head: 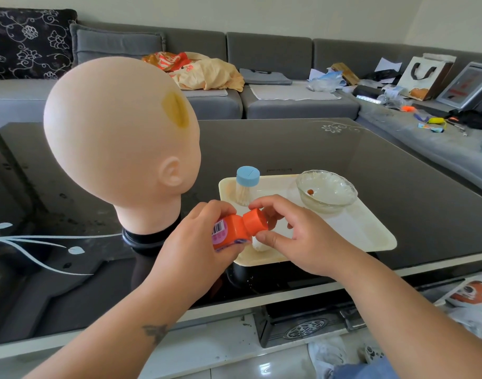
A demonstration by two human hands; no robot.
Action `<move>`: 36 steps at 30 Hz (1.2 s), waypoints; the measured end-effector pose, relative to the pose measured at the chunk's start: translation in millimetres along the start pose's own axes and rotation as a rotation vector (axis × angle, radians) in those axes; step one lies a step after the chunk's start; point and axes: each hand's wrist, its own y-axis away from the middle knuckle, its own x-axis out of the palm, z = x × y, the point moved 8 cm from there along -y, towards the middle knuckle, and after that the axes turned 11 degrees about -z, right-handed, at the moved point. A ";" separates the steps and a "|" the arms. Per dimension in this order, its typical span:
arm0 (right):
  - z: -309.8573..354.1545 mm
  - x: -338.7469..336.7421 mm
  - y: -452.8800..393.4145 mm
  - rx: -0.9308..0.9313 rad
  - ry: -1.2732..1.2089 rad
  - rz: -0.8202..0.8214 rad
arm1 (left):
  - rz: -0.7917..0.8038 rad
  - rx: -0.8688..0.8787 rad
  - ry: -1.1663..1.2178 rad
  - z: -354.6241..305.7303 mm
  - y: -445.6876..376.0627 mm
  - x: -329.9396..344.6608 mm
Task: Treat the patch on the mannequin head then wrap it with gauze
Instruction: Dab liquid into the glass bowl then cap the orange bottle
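A bald mannequin head [111, 138] stands on a black base at the table's left, with a yellowish patch [177, 110] on its crown. My left hand [196, 242] grips an orange bottle [228, 231] tilted on its side over the cream tray [371, 233]. My right hand [297, 236] pinches the bottle's orange cap [257, 221] between thumb and fingers. A white gauze roll [259, 244] lies on the tray, mostly hidden under my hands.
On the tray stand a blue-capped jar of cotton swabs [246, 184] and a glass bowl [327, 190] holding a small orange blob. The dark glass table [384, 165] is ringed by a grey sofa [261, 64] strewn with bags and clutter.
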 end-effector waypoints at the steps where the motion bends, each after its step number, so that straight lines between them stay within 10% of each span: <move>1: -0.5 -0.3 -0.4 0.007 -0.004 -0.005 | 0.001 0.002 0.003 -0.6 0.0 -0.1; 36: -5.6 -3.5 -0.5 -0.019 0.060 0.036 | -0.001 0.022 -0.053 -3.8 -2.6 -4.1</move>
